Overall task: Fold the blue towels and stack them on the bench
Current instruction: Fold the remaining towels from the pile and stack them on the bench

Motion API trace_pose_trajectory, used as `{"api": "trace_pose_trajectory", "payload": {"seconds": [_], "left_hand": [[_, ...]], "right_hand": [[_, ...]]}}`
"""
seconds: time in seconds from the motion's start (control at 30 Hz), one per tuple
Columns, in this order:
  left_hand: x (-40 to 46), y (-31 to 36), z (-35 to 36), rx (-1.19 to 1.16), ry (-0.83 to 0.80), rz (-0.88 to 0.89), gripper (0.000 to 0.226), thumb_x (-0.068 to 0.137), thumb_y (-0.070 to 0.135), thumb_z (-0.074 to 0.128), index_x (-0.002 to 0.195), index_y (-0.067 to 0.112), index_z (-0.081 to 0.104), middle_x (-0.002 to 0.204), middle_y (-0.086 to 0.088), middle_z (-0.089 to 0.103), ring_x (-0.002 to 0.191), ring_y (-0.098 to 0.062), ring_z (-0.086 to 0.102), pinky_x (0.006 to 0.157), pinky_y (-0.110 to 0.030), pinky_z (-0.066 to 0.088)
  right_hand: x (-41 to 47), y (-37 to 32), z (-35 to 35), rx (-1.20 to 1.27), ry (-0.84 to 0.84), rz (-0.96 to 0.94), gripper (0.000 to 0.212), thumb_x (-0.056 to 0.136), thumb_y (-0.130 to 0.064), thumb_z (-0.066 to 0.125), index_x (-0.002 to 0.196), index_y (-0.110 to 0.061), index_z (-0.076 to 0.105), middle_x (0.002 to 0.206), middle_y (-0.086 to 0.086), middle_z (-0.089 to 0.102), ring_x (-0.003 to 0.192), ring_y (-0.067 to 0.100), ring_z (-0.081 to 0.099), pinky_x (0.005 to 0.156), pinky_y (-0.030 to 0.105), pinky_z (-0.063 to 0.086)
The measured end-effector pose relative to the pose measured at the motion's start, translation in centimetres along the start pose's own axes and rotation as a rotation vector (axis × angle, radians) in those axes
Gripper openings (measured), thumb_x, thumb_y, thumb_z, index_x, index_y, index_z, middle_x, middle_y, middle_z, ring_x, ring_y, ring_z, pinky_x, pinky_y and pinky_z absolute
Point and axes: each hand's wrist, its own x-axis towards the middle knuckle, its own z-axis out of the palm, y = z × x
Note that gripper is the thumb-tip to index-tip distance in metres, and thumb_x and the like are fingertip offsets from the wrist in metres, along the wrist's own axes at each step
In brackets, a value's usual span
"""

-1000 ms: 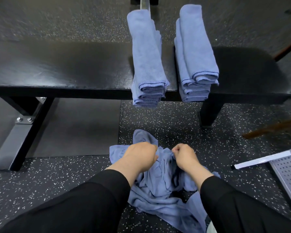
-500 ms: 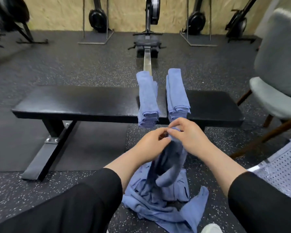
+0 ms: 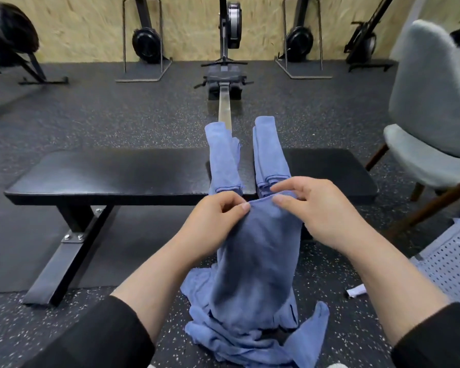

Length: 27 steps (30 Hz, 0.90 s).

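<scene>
A loose heap of blue towels (image 3: pixel 250 338) lies on the speckled floor (image 3: pixel 51 322) at six o'clock, between the person's black sleeves. One towel (image 3: pixel 258 251) rises out of it, its long axis running from six up toward twelve, its top hem held level just below the counter's (image 3: pixel 112 176) near edge. The left hand (image 3: pixel 213 216) pinches that hem at its eleven o'clock corner between thumb and curled fingers; the right hand (image 3: pixel 322 208) pinches the one o'clock corner, its other fingers spread.

The towel's lower end looks caught in the heap, so lifting further could drag other towels along, and the shallow pinches could let a corner slip and spoil the fold.

Beyond the hands, two folded stacks, the left stack (image 3: pixel 223 158) and the right stack (image 3: pixel 271 152), lie across the counter, their long axes pointing at twelve, both ends overhanging. A brush from the raised towel might pull the near ends off.

A grey chair (image 3: pixel 430 123) stands at two o'clock; a rowing machine (image 3: pixel 226 75) at twelve.
</scene>
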Motion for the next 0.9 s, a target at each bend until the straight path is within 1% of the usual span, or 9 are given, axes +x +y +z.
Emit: {"api": "trace_pose_trajectory", "payload": {"seconds": [0.1, 0.2, 0.33, 0.47, 0.57, 0.67, 0.73, 0.8, 0.9], "left_hand": [[1.1, -0.1, 0.0, -0.038, 0.102, -0.011, 0.018, 0.097, 0.026, 0.064, 0.081, 0.020, 0.070, 0.067, 0.014, 0.064, 0.059, 0.000, 0.049, 0.059, -0.019, 0.041], [2.0, -0.5, -0.1, -0.014, 0.102, -0.016, 0.019, 0.097, 0.026, 0.065, 0.079, 0.020, 0.069, 0.067, 0.012, 0.064, 0.058, 0.001, 0.048, 0.056, -0.015, 0.037], [2.7, -1.2, -0.5, 0.020, -0.021, -0.092, 0.025, 0.098, 0.032, 0.063, 0.078, 0.017, 0.067, 0.061, 0.013, 0.057, 0.057, -0.003, 0.044, 0.057, -0.019, 0.034], [2.8, -2.2, -1.3, 0.083, -0.171, -0.212, 0.030, 0.093, 0.041, 0.056, 0.081, 0.015, 0.063, 0.069, 0.004, 0.052, 0.066, -0.014, 0.042, 0.066, -0.033, 0.035], [2.7, -2.8, -1.8, 0.165, -0.284, -0.331, 0.028, 0.094, 0.031, 0.053, 0.074, 0.011, 0.052, 0.068, 0.003, 0.045, 0.065, -0.014, 0.038, 0.063, -0.030, 0.032], [2.4, -3.7, -2.4, 0.308, -0.271, -0.318, 0.027, 0.100, 0.026, 0.052, 0.078, 0.012, 0.058, 0.068, 0.003, 0.057, 0.060, -0.011, 0.048, 0.057, -0.023, 0.039], [2.5, -4.2, -2.5, 0.316, -0.175, -0.266, 0.024, 0.101, 0.029, 0.054, 0.082, 0.018, 0.065, 0.078, 0.002, 0.069, 0.072, -0.015, 0.060, 0.070, -0.025, 0.048], [2.5, -4.1, -2.5, 0.266, -0.057, -0.216, 0.021, 0.099, 0.029, 0.058, 0.082, 0.024, 0.069, 0.080, 0.007, 0.071, 0.081, -0.013, 0.064, 0.076, -0.028, 0.049], [2.4, -3.1, -2.3, 0.164, 0.099, -0.157, 0.021, 0.096, 0.030, 0.063, 0.078, 0.024, 0.071, 0.075, 0.008, 0.071, 0.075, -0.012, 0.063, 0.068, -0.021, 0.045]], "right_hand": [[0.8, 0.9, 1.1, -0.121, -0.128, 0.000, 0.013, 0.095, -0.026, 0.069, 0.083, -0.025, 0.074, 0.072, -0.020, 0.070, 0.067, -0.005, 0.058, 0.064, 0.017, 0.042], [1.9, 1.6, 2.5, -0.110, -0.007, 0.028, 0.019, 0.099, -0.026, 0.062, 0.081, -0.022, 0.068, 0.073, -0.011, 0.068, 0.061, -0.001, 0.054, 0.061, 0.021, 0.039], [3.1, 1.2, 3.5, 0.157, 0.113, 0.161, 0.021, 0.103, -0.027, 0.055, 0.086, -0.021, 0.066, 0.079, -0.001, 0.068, 0.041, 0.010, 0.056, 0.054, 0.033, 0.049], [3.8, 1.3, 3.7, 0.353, 0.169, 0.217, 0.022, 0.104, -0.024, 0.054, 0.088, -0.020, 0.068, 0.075, -0.010, 0.068, 0.048, 0.013, 0.064, 0.075, 0.057, 0.058], [4.5, 1.8, 3.4, 0.396, 0.194, 0.224, 0.024, 0.105, -0.024, 0.053, 0.090, -0.016, 0.069, 0.082, 0.007, 0.072, 0.058, 0.012, 0.069, 0.077, 0.064, 0.057], [4.8, 2.3, 3.1, 0.378, 0.203, 0.224, 0.025, 0.105, -0.025, 0.053, 0.091, -0.015, 0.070, 0.086, 0.011, 0.073, 0.059, 0.012, 0.069, 0.078, 0.060, 0.059], [4.9, 2.2, 3.1, 0.338, 0.218, 0.213, 0.022, 0.104, -0.024, 0.054, 0.090, -0.017, 0.070, 0.086, 0.003, 0.072, 0.050, 0.011, 0.062, 0.066, 0.047, 0.060], [4.8, 2.1, 3.1, 0.294, 0.229, 0.201, 0.021, 0.103, -0.026, 0.057, 0.088, -0.019, 0.070, 0.083, -0.004, 0.071, 0.040, 0.012, 0.053, 0.050, 0.029, 0.049], [4.6, 2.0, 3.2, 0.264, 0.168, 0.165, 0.020, 0.102, -0.024, 0.059, 0.086, -0.020, 0.070, 0.072, -0.002, 0.069, 0.038, 0.014, 0.048, 0.045, 0.023, 0.039]]}}
